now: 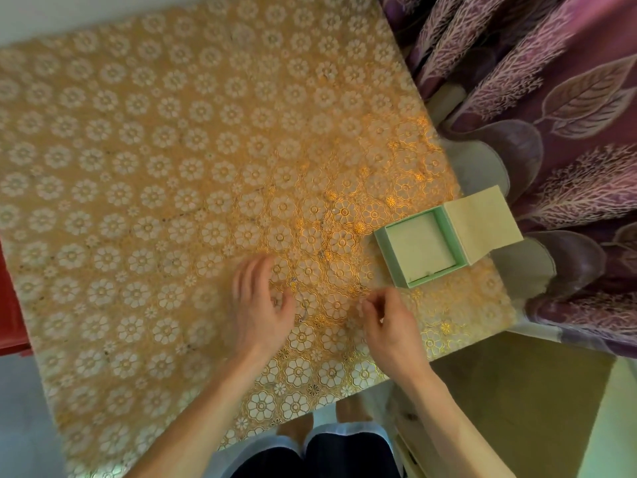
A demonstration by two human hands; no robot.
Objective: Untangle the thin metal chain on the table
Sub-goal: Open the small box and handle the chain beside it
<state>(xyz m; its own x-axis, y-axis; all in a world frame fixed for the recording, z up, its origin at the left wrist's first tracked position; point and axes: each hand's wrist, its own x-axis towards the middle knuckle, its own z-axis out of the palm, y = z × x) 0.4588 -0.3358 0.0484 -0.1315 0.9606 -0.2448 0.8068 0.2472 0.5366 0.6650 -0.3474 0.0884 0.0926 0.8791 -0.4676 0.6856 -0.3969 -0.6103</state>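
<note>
The thin metal chain lies on the gold floral tablecloth as a faint, fine line between my two hands, running from about the left thumb down towards the table's near edge. My left hand hovers just left of it, fingers spread and relaxed, thumb pointing at the chain. My right hand is to the chain's right with curled fingers, and its fingertips are pinched together on what looks like a strand of the chain. The picture is blurred, so the chain's tangle is hard to make out.
A small pale green box stands open near the table's right edge, its lid tipped back. Purple leaf-patterned curtains hang right of the table. A red object borders the left edge. My legs show below the near edge.
</note>
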